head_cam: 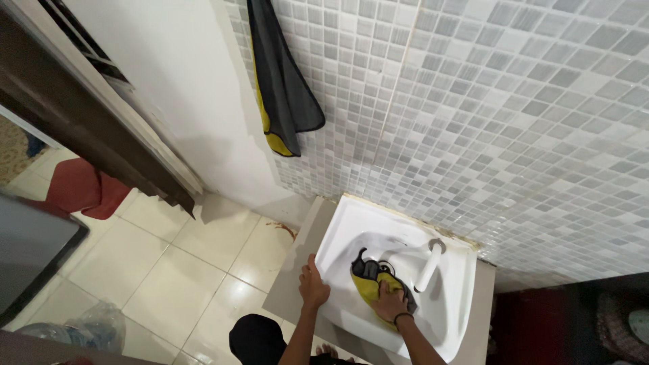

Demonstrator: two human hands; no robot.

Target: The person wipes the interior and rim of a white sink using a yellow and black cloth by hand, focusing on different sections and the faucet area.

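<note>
A white washbasin (351,216) is fixed to a grey mosaic-tiled wall, with a white tap (430,263) over the bowl. My right hand (391,301) presses down on a yellow and dark grey cloth (373,276) lying in the bowl near the drain. My left hand (313,284) rests on the basin's left rim, fingers curled over the edge. A black band sits on my right wrist.
A second dark grey and yellow cloth (280,81) hangs on the wall above left. A dark door frame (88,115) stands at left, with a red mat (81,189) beyond it. A clear plastic bag (94,324) lies on the pale floor tiles.
</note>
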